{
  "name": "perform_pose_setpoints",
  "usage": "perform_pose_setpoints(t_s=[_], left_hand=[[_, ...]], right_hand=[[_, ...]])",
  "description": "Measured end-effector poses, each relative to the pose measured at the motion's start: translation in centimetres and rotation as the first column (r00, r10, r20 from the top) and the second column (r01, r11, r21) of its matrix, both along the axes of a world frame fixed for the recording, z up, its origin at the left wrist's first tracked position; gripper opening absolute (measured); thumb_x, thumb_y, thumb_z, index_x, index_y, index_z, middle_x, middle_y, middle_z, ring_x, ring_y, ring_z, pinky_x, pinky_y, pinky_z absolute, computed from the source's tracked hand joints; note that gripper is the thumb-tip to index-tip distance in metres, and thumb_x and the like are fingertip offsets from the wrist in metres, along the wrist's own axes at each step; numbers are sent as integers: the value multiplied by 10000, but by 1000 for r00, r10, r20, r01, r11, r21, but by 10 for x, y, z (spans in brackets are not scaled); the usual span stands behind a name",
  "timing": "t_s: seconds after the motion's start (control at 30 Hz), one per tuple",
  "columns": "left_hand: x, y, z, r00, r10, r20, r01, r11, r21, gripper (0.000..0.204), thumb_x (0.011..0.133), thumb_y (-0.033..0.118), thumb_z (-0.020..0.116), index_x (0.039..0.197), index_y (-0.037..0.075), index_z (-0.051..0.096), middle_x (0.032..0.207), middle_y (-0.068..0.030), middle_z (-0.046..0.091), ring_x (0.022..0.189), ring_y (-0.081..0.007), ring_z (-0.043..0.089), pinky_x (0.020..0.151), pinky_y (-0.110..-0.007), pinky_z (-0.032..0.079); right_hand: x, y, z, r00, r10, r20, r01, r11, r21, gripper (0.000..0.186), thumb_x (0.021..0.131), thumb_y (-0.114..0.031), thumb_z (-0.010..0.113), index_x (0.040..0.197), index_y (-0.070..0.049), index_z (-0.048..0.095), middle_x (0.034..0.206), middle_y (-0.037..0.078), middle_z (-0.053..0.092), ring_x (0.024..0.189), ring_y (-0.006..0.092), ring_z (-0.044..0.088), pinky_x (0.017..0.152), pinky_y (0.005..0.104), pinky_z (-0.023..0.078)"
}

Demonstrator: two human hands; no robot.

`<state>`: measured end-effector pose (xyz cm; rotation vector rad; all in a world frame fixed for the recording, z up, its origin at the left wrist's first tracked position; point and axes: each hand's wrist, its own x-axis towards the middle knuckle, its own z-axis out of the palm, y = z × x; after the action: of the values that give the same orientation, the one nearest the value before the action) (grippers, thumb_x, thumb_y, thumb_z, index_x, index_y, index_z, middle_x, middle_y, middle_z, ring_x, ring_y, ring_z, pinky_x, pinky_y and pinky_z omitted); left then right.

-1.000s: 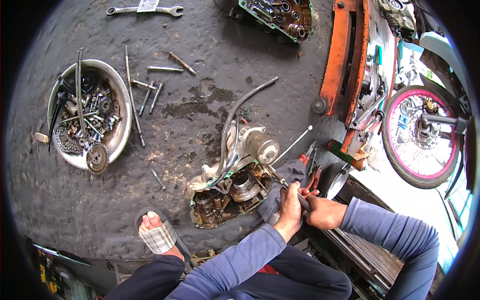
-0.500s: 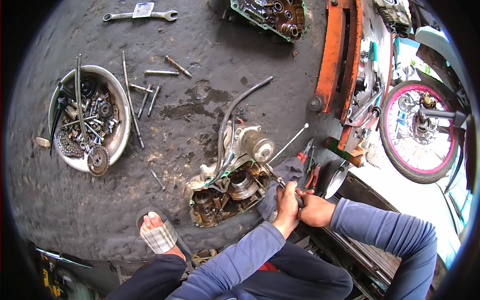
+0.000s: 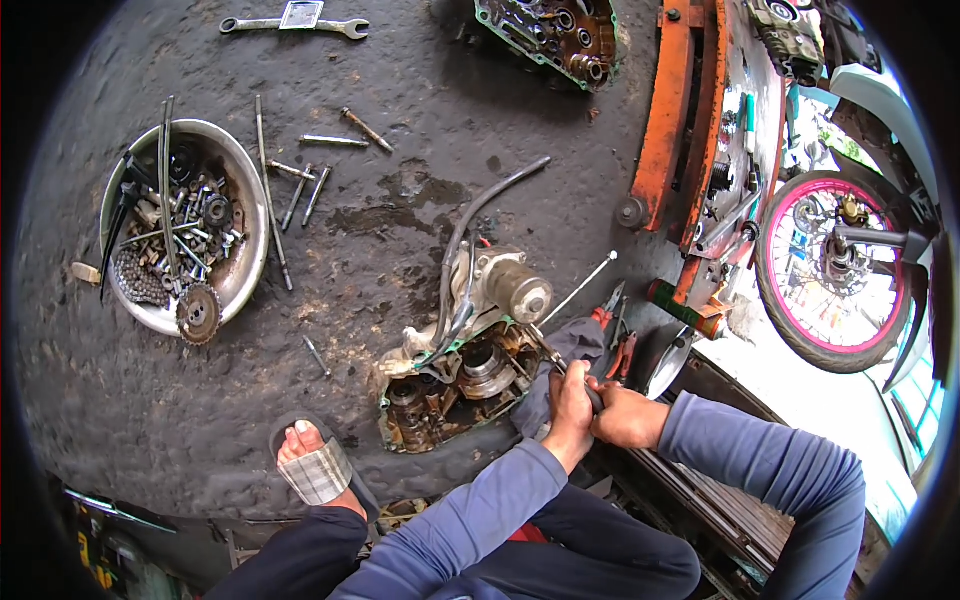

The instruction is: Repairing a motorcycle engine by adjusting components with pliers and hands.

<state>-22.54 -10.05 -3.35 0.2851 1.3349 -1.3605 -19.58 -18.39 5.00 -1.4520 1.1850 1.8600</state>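
Observation:
My left hand (image 3: 569, 408) and my right hand (image 3: 628, 416) are closed together round a tool with a dark handle (image 3: 595, 399) and a metal shaft. Its exact kind is mostly hidden by my fingers. The shaft runs up and left to the edge of an oily engine casing (image 3: 408, 432), which lies with its inside facing up. Attached to the casing are a metal cylindrical motor (image 3: 523, 291) and a dark hose (image 3: 457, 232). A thin pale rod (image 3: 580, 289) slants away beside the motor. Below the shaft is a crumpled grey cloth (image 3: 536, 404).
At the left stands a metal bowl (image 3: 254, 262) of bolts, a chain and gears. Loose bolts (image 3: 317, 196) and a combination wrench (image 3: 295, 24) lie beyond. Another casing half (image 3: 548, 40), an orange metal frame (image 3: 660, 120), pliers (image 3: 622, 357) and a pink-rimmed wheel (image 3: 766, 250) are further right.
Both hands have shifted very slightly up and left, still closed round the tool. The whole view has tilted slightly; the casing stays in place.

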Motion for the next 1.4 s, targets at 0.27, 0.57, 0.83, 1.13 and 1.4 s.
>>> perform_pose_setpoints(t_s=[0.27,0.57,0.83,1.13,1.4], left_hand=[[-18,-1,-2,992,-86,87,78,993,92,178,868,190,547,818,61,435,649,-63,479,589,-248,567,677,-444,548],[-5,1,6,978,-103,182,96,994,49,170,866,132,559,763,16,488,644,-68,509,605,-267,605,645,-435,546],[-24,0,-7,897,-228,379,173,970,173,64,829,33,515,773,11,492,643,-75,541,561,-193,569,551,-336,489],[-3,-8,-2,895,-292,339,221,947,231,158,809,79,587,678,-7,567,597,-79,573,498,-167,531,483,-324,430],[-15,-4,-6,869,-236,435,129,957,261,254,864,210,653,732,9,571,648,-73,587,545,-154,561,495,-298,438]], right_hand=[[-10,0,3,999,36,34,-37,999,22,566,749,-204,499,1179,164,508,1102,346,594,1080,408,595,921,408,469],[-19,12,7,976,114,188,-97,991,-98,564,773,-192,529,1166,204,447,990,360,612,975,441,622,869,446,493],[-45,12,-3,938,151,313,-113,984,-136,589,773,-198,522,1087,286,405,900,369,617,894,451,640,815,457,513],[-23,11,2,917,277,288,-253,960,-118,477,784,-221,503,1121,114,541,952,323,637,923,428,641,851,450,508],[-40,14,4,804,212,556,-62,959,-276,401,787,-225,557,1013,101,615,861,325,635,870,437,641,828,477,508]])
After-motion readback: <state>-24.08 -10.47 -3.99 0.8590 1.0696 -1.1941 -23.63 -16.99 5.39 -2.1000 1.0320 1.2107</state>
